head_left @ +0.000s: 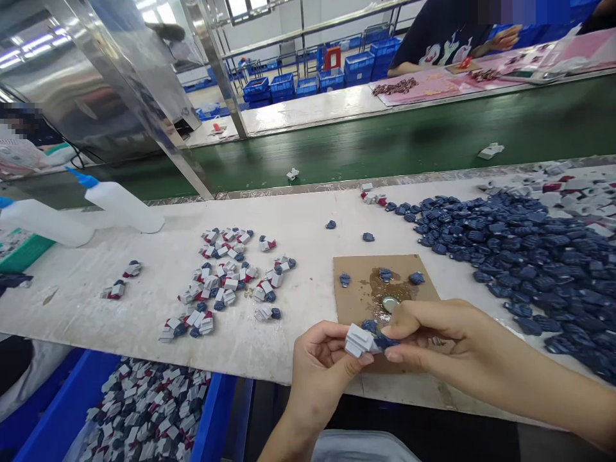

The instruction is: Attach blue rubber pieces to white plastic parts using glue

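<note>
My left hand (320, 366) pinches a light grey block-shaped plastic part (359, 340) between thumb and fingers. Against its right end, my right hand (423, 333) grips a small dark blue plastic piece (385, 340); the two parts touch. Both hands are over the near edge of a brown cardboard sheet (356, 308) with a wet brown patch. On the sheet lie a round metal cap (390, 304), partly behind my right hand, and several more dark blue pieces (416, 278).
A heap of dark blue pieces (520, 256) covers the table's right. Joined grey, red and blue parts (231, 276) lie left of centre; more fill a blue crate (221, 410) below. White bottles (125, 205) stand left. Beyond runs a green conveyor belt (360, 147); a co-worker (433, 38) sits across it.
</note>
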{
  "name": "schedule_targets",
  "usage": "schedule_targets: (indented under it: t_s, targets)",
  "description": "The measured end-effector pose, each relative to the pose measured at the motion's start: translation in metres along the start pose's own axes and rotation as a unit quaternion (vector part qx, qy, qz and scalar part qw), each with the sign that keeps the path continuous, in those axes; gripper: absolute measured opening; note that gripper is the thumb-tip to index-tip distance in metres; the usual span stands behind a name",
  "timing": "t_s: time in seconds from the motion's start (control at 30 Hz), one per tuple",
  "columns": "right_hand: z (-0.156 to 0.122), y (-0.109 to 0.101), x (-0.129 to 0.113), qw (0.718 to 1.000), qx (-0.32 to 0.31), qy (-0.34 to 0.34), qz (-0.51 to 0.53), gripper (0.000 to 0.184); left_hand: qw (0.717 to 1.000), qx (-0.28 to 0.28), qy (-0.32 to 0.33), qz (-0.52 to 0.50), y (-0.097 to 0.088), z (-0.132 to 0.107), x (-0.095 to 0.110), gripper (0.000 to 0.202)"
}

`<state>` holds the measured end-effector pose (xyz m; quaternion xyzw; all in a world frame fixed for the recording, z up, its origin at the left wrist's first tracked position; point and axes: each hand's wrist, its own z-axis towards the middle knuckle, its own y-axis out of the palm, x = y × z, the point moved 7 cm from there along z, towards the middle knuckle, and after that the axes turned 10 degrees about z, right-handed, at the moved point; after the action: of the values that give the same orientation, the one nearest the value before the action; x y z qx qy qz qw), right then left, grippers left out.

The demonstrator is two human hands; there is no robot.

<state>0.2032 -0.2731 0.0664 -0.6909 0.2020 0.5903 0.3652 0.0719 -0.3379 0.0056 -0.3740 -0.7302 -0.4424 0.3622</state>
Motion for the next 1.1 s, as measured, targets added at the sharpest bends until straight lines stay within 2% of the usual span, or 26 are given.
schedule_targets:
  t_s: [0.1, 0.2, 0.33, 0.47, 0.6, 0.83, 0.93, 1.0, 1.03, 1.07, 1.1]
  targets:
    - [0.000, 0.004, -0.005, 0.999, -0.042, 0.005, 0.000, 0.020, 0.999, -0.030, 0.014, 0.030, 0.000, -0.001, 0.007, 0.020]
    - [0.000, 0.003, -0.016, 0.998, -0.029, -0.046, -0.039, 0.017, 0.995, -0.067, 0.035, 0.064, 0.003, -0.001, 0.015, 0.019]
    - [-0.005, 0.006, -0.022, 0.989, 0.012, -0.125, -0.083, 0.016, 0.998, -0.039, 0.044, 0.037, 0.000, -0.002, 0.013, 0.015]
    - [-0.013, 0.013, -0.014, 0.983, 0.060, -0.152, -0.083, 0.019, 0.998, -0.032, 0.049, 0.031, 0.001, -0.002, 0.001, 0.018]
    - [-0.015, 0.015, -0.004, 0.985, 0.090, -0.139, -0.054, 0.019, 0.999, -0.015, 0.035, 0.033, -0.002, 0.000, -0.006, 0.019]
    - [0.000, 0.022, 0.018, 0.998, 0.021, -0.065, 0.008, 0.023, 0.998, -0.041, 0.007, 0.052, -0.010, 0.007, -0.006, 0.022]
    - [0.014, 0.023, 0.018, 0.999, 0.010, -0.043, 0.011, 0.032, 0.991, -0.074, -0.006, 0.111, -0.016, 0.014, -0.006, 0.023]
    - [0.024, 0.009, 0.009, 0.997, 0.054, -0.062, 0.003, 0.043, 0.967, -0.074, 0.028, 0.241, -0.026, 0.019, 0.003, 0.017]
    - [0.026, -0.005, 0.005, 0.992, 0.105, -0.068, -0.001, 0.048, 0.938, -0.049, 0.074, 0.334, -0.034, 0.020, 0.013, 0.013]
    - [0.025, -0.022, 0.004, 0.983, 0.171, -0.065, -0.010, 0.051, 0.892, -0.003, 0.136, 0.432, -0.043, 0.019, 0.026, 0.014]
    - [0.019, -0.041, 0.006, 0.969, 0.240, -0.054, -0.031, 0.052, 0.827, 0.058, 0.199, 0.523, -0.051, 0.015, 0.040, 0.018]
